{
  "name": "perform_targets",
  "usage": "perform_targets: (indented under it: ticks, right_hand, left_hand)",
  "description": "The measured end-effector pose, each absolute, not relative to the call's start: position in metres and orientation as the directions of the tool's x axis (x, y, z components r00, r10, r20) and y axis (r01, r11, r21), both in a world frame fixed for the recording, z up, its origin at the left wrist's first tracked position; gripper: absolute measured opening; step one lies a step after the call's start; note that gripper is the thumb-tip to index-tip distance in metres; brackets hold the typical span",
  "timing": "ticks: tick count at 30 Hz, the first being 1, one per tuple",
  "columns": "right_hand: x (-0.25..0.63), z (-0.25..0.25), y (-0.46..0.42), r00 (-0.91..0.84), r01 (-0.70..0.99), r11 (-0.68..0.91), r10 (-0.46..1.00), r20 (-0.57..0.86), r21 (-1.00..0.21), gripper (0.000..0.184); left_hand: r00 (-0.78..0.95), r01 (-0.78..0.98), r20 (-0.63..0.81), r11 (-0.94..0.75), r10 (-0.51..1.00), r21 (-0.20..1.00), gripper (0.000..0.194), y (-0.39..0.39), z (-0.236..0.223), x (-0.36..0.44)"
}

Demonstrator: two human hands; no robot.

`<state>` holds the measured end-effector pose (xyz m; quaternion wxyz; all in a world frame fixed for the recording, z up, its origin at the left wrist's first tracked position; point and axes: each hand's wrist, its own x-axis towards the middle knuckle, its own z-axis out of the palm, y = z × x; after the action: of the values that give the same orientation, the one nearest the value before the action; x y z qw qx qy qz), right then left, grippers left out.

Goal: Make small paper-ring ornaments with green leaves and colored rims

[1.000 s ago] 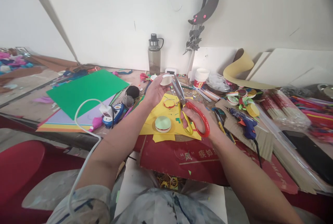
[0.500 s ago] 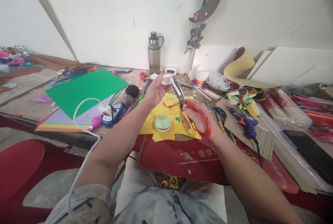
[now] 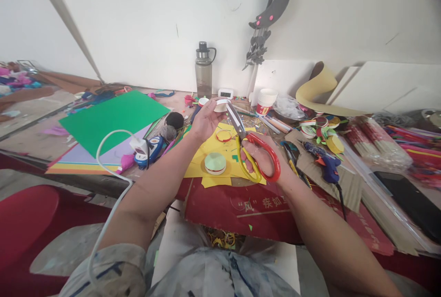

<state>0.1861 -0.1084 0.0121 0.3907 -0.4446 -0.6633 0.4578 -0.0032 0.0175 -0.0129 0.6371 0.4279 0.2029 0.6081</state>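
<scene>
My left hand [image 3: 206,120] is raised over the table and pinches a small white paper ring [image 3: 220,104] between its fingertips. My right hand [image 3: 263,159] grips scissors with red and yellow handles [image 3: 255,154], whose blades point up and left at the white ring. Below the hands lies a yellow sheet [image 3: 213,157]. On it sit a thin red ring [image 3: 223,135] and a flat round piece with a pale green top [image 3: 215,163].
Green sheet [image 3: 115,117] over coloured paper at left, white cable [image 3: 110,186], blue gadget [image 3: 151,150]. Water bottle [image 3: 204,71] and white cup [image 3: 266,100] at the back wall. Blue glue gun [image 3: 322,163], stick bundles [image 3: 375,145] and black phone [image 3: 413,205] at right. Red cardboard [image 3: 262,214] along the front edge.
The scissors' blades have closed a little toward the white ring, and my right hand has shifted slightly down and right. My left hand has barely moved.
</scene>
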Motion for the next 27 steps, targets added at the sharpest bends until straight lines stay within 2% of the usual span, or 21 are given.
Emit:
perform_targets:
  ticks: [5,27]
  right_hand:
    - [0.1845,0.0158,-0.1103,-0.3,0.229,0.181,0.948,0.107,-0.956,0.029]
    - [0.1856,0.0168,-0.1104,-0.31,0.246,0.24,0.937,0.159,-0.939,0.023]
  left_hand:
    - [0.172,-0.601,0.233,-0.085,0.957,0.795,0.027,0.0158,-0.0107,-0.0024]
    - [0.187,-0.582,0.284,-0.127,0.94,0.803,0.026,0.0184,-0.0135,-0.0033]
